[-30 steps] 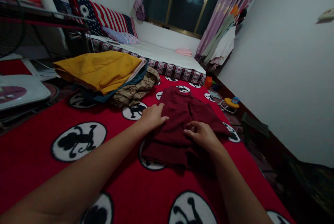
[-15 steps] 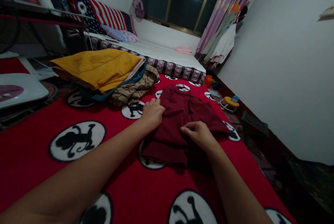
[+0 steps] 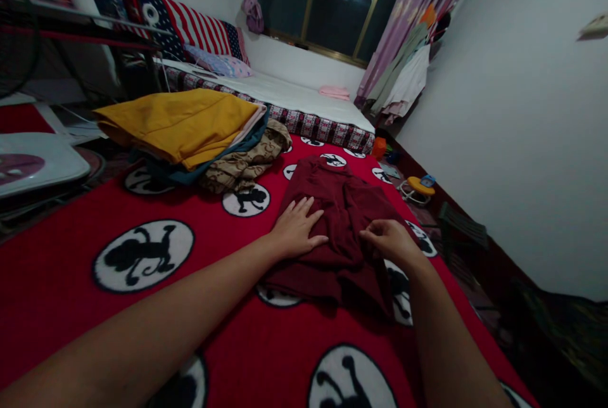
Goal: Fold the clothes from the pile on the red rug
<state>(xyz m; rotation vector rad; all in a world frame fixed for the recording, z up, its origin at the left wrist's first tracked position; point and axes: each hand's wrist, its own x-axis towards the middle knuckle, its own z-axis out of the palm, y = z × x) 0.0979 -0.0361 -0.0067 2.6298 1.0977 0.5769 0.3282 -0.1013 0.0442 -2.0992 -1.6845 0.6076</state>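
Note:
A pair of dark maroon shorts (image 3: pixel 339 268) lies spread on the red blanket (image 3: pixel 228 344), with some wrinkles down the middle. My left hand (image 3: pixel 295 230) rests flat on the left side of the shorts, fingers spread. At their right side, my right hand (image 3: pixel 392 240) is closed, thumb and fingers pinching the fabric; its curled fingers partly hide the grip. To the left sits a stack of clothes, with a yellow garment (image 3: pixel 190 123) on top, a teal one (image 3: pixel 190 175) beneath and a brown patterned one (image 3: pixel 247 158) at its right.
Beyond the blanket stands a bed with a white top (image 3: pixel 294 88). A cluttered table (image 3: pixel 80 31) is at the far left. Along the right wall are a small yellow stool (image 3: pixel 420 189) and a dark folding stool (image 3: pixel 460 227). Clothes (image 3: pixel 406 82) hang by the curtain.
My left hand has gone from a closed grip at the shorts' left edge to lying flat on them. My right hand has moved right, and the right leg now hangs straighter toward me.

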